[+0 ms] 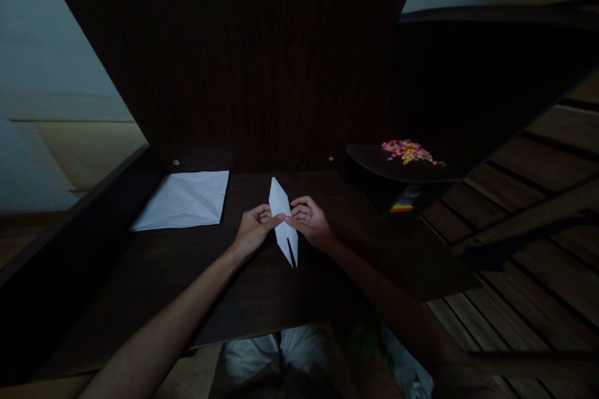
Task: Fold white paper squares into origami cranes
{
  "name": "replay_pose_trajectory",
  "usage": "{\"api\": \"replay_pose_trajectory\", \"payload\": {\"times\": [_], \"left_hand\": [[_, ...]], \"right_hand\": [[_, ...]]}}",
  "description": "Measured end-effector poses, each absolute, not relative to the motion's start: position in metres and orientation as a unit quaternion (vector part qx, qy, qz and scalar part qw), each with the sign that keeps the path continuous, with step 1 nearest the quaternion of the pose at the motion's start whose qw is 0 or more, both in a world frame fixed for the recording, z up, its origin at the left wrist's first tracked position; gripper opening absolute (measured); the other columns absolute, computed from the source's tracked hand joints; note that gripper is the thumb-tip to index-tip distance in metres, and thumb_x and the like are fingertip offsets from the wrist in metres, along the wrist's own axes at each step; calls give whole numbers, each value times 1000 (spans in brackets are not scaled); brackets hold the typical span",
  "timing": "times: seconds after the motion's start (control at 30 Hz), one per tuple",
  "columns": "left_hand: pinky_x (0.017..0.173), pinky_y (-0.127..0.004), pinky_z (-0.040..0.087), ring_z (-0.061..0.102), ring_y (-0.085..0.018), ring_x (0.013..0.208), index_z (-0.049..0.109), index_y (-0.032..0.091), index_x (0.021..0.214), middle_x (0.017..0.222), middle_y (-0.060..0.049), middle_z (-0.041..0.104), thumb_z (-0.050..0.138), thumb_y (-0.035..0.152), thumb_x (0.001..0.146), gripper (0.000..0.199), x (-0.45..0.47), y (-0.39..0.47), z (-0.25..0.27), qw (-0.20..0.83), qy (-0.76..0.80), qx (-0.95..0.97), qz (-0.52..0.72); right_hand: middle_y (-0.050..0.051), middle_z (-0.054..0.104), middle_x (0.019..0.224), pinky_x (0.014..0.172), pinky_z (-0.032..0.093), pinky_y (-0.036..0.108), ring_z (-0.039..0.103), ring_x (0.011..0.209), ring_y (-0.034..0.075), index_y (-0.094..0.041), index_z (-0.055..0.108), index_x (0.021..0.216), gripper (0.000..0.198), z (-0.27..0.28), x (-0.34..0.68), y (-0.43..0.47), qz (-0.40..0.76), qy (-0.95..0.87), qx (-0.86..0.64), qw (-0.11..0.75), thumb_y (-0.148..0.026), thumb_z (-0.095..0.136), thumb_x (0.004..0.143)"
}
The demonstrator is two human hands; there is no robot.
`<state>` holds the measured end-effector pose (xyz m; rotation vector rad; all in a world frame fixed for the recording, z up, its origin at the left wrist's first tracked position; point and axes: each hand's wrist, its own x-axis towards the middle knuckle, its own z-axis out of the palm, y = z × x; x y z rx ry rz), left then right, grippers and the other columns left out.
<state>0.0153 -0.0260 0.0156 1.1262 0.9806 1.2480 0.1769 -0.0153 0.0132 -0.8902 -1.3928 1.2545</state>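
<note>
We see folded white paper (pixel 281 199) over the dark desk (pixel 182 287), long and pointed, slit at the near end. Left hand (pixel 255 229) and right hand (pixel 311 222) both pinch its middle, thumbs on top, nearly touching. Left of it we get white paper sheets (pixel 187 201) lying flat; right, small colourful bits (pixel 408 151) heaped on a curved shelf (pixel 367 154).

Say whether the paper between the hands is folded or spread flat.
Folded. The white paper forms a narrow, pointed shape, split at its near end, held between the left hand and right hand.
</note>
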Motion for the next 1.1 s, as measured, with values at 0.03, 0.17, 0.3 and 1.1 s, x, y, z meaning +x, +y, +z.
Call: {"api": "replay_pose_trajectory", "payload": {"times": [0.03,0.17,0.3,1.1], "left_hand": [[62,-23,46,60,-13,62,65,15,72,70,-2,68,84,38,55,35,16,-26,15,559,416,481,531],[56,-21,42,55,-10,56,64,15,67,61,2,62,83,39,57,32,18,-25,12,536,422,493,540],[56,-22,43,55,-11,56,65,15,69,61,2,62,81,42,59,33,18,-26,15,533,425,501,534],[46,-23,44,54,-12,48,64,17,71,55,2,60,76,49,63,35,22,-34,26,562,416,498,512]], "right_hand": [[-4,57,66,55,45,25,55,56,11,-23,48,88,46,13,177,-15,511,-579,-374,514,-38,79,58],[-3,57,66,57,46,25,55,58,12,-22,49,83,40,13,176,-17,473,-585,-386,534,-36,78,59],[-2,58,67,60,47,26,57,61,13,-22,52,83,34,12,176,-18,461,-588,-389,539,-34,75,62],[0,61,62,53,45,26,57,57,14,-19,59,68,29,8,179,-11,468,-582,-407,526,-44,73,65]]}}
